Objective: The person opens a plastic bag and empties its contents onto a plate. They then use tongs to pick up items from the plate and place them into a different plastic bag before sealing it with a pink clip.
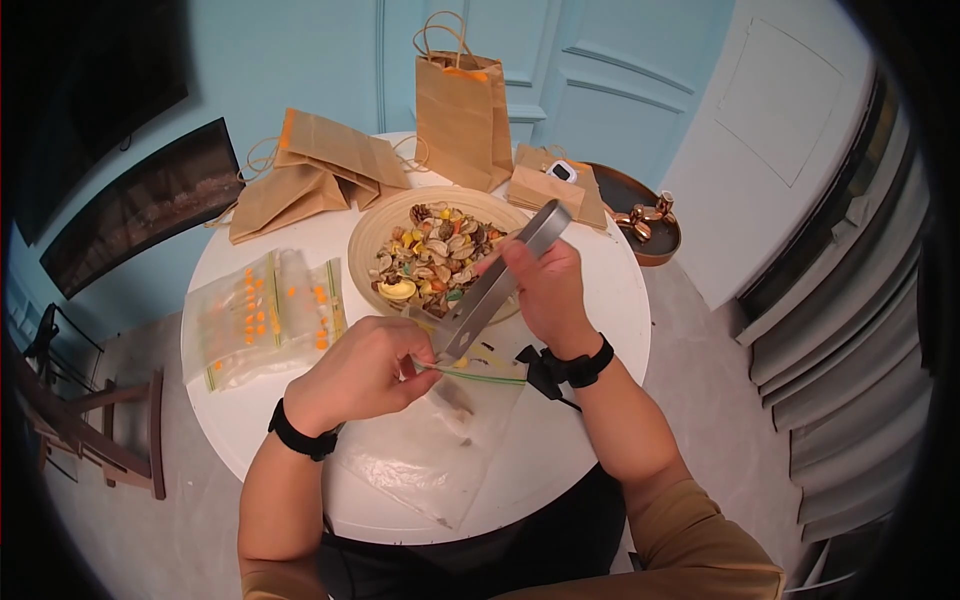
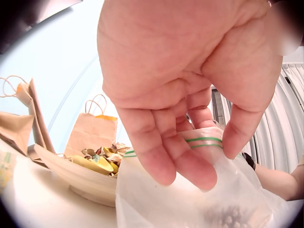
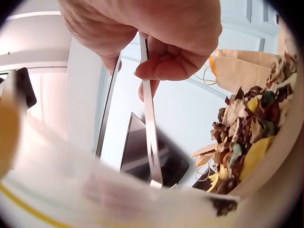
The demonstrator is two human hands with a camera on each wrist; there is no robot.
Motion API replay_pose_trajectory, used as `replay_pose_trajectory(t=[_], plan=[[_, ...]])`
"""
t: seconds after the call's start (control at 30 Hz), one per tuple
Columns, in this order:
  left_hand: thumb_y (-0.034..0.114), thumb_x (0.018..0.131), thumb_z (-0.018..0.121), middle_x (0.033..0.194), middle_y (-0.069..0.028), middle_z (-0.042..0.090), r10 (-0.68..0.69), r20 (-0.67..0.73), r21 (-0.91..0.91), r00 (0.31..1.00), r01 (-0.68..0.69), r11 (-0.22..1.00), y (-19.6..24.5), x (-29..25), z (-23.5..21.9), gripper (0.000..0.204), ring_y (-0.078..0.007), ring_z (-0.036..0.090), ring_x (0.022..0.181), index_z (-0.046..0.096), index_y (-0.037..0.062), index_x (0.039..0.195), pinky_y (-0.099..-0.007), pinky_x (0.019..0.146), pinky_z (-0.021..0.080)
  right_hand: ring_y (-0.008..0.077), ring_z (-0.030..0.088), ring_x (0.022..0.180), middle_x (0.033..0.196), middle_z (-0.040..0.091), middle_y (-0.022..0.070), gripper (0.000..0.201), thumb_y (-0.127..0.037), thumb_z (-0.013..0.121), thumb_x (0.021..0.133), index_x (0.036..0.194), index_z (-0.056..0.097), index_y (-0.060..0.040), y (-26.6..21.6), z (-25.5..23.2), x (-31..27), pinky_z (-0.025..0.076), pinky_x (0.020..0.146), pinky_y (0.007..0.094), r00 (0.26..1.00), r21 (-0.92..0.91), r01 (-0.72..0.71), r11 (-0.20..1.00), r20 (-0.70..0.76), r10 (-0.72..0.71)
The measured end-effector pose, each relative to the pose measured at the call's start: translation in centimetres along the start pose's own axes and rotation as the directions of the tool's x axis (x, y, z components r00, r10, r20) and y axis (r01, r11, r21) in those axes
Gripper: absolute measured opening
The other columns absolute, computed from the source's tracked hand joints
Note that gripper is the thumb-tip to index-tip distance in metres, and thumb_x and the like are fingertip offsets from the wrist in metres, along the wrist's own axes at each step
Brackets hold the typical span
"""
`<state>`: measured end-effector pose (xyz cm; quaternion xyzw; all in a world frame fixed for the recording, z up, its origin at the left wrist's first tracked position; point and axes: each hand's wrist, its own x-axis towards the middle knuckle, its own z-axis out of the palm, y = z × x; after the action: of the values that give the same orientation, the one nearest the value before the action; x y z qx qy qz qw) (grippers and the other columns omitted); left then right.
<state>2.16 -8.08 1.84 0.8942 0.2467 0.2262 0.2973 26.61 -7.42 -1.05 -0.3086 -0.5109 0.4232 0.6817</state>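
Right hand (image 1: pixel 550 290) grips grey metal tongs (image 1: pixel 503 281); left hand (image 1: pixel 362 370) pinches clear, green-sealed bag (image 1: pixel 400 465).
Bag: blurred dark piece (image 2: pixel 230 217) shows through. Pale round bowl (image 1: pixel 361 250): dried petals (image 1: pixel 440 250), a cone (image 1: pixel 420 213).

A pale blue wall (image 1: pixel 290 50) stands behind; through my remote feed I see a dark tray (image 1: pixel 622 184) holding a shiny copper-coloured figurine (image 1: pixel 643 222) (shaped like a balloon animal), grey curtains (image 1: pixel 850 340) at right, a brown chair (image 1: pixel 156 440) at left.
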Motion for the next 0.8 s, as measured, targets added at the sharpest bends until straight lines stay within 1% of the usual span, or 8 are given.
replay_pose_trajectory(t=[0.07, 0.17, 0.2, 0.33, 0.4, 0.5, 0.73, 0.8], plan=[[0.004, 0.078, 0.075, 0.073, -0.0077, 0.065, 0.005, -0.003, 0.01, 1.0, -0.005, 1.0, -0.1, -0.1, 0.0, 0.011, -0.0209, 0.063, 0.06, 0.065, 0.0007, 0.077, -0.0285, 0.052, 0.053, 0.012, 0.068, 0.077, 0.09, 0.074, 0.0126, 0.022, -0.023, 0.068, 0.096, 0.102, 0.064, -0.002, -0.5, -0.6, 0.4, 0.051, 0.064, 0.0228, 0.996, -0.027, 0.017, 0.999, -0.086, -0.02], [0.005, 0.078, 0.075, 0.073, -0.0092, 0.065, 0.003, 0.007, 0.016, 1.0, -0.003, 1.0, 0.0, -0.1, 0.0, 0.012, -0.0225, 0.064, 0.061, 0.065, 0.0007, 0.077, -0.0303, 0.054, 0.052, 0.0187, 0.07, 0.085, 0.096, 0.073, 0.0155, 0.031, -0.03, 0.063, 0.099, 0.107, 0.06, -0.0004, -0.6, -2.7, 1.4, 0.057, 0.076, 0.0318, 0.986, -0.056, 0.061, 0.997, -0.154, -0.069], [0.006, 0.079, 0.075, 0.073, -0.0106, 0.065, 0.002, 0.012, 0.014, 1.0, -0.002, 1.0, 0.1, -0.1, -0.1, 0.013, -0.024, 0.066, 0.062, 0.064, 0.0006, 0.077, -0.0321, 0.055, 0.052, 0.0154, 0.07, 0.081, 0.095, 0.074, 0.0158, 0.031, -0.031, 0.064, 0.099, 0.105, 0.062, -0.0014, -1.0, -2.8, 1.5, 0.056, 0.072, 0.0283, 0.977, -0.039, 0.063, 0.997, -0.203, -0.069], [0.006, 0.078, 0.075, 0.074, -0.0125, 0.065, 0.001, 0.007, -0.018, 1.0, -0.001, 1.0, 0.3, -0.1, -0.1, 0.014, -0.0259, 0.067, 0.062, 0.063, 0.0005, 0.077, -0.0342, 0.056, 0.051, 0.0125, 0.069, 0.077, 0.094, 0.074, 0.0149, 0.029, -0.029, 0.068, 0.096, 0.104, 0.063, -0.0018, -0.3, -4.3, 2.6, 0.055, 0.063, 0.0239, 0.948, 0.015, 0.123, 0.992, -0.299, -0.112], [0.005, 0.079, 0.075, 0.073, -0.0093, 0.065, 0.015, 0.001, -0.001, 1.0, -0.015, 1.0, 0.2, -0.1, -0.1, 0.012, -0.0222, 0.064, 0.061, 0.065, 0.0006, 0.077, -0.0304, 0.054, 0.052, 0.012, 0.068, 0.075, 0.095, 0.074, 0.0145, 0.029, -0.027, 0.071, 0.094, 0.105, 0.064, -0.001, -0.1, -4.5, 2.8, 0.055, 0.059, 0.0229, 0.93, 0.006, 0.134, 0.991, -0.346, -0.123], [0.005, 0.079, 0.075, 0.073, -0.0076, 0.065, 0.02, -0.018, 0.031, 1.0, -0.02, 0.999, -0.1, -0.2, 0.1, 0.011, -0.0203, 0.063, 0.061, 0.065, 0.0007, 0.077, -0.0284, 0.053, 0.052, 0.0113, 0.067, 0.077, 0.098, 0.072, 0.0084, 0.032, -0.021, 0.076, 0.09, 0.114, 0.063, -0.0032, 0.0, -4.7, 2.9, 0.054, 0.061, 0.0232, 0.923, 0.03, 0.13, 0.991, -0.37, -0.11], [0.006, 0.078, 0.076, 0.069, -0.0083, 0.063, 0.003, -0.085, 0.065, 0.996, 0.002, 0.998, -0.1, -0.1, 0.0, 0.013, -0.0206, 0.062, 0.057, 0.064, 0.0011, 0.075, -0.0287, 0.053, 0.052, 0.0135, 0.068, 0.082, 0.105, 0.069, 0.0067, 0.034, -0.019, 0.077, 0.09, 0.116, 0.062, -0.0028, -0.2, -4.3, 2.9, 0.058, 0.068, 0.0271, 0.886, -0.007, 0.155, 0.988, -0.44, -0.142], [0.008, 0.077, 0.076, 0.07, -0.011, 0.064, -0.036, -0.078, 0.054, 0.996, 0.04, 0.998, 0.2, -0.1, -0.1, 0.014, -0.0246, 0.065, 0.06, 0.063, 0.0018, 0.075, -0.0333, 0.056, 0.051, 0.0143, 0.068, 0.084, 0.105, 0.069, 0.0063, 0.036, -0.02, 0.076, 0.09, 0.118, 0.061, -0.0035, 0.1, -4.9, 3.3, 0.059, 0.069, 0.0274, 0.884, 0.027, 0.131, 0.991, -0.456, -0.105]])
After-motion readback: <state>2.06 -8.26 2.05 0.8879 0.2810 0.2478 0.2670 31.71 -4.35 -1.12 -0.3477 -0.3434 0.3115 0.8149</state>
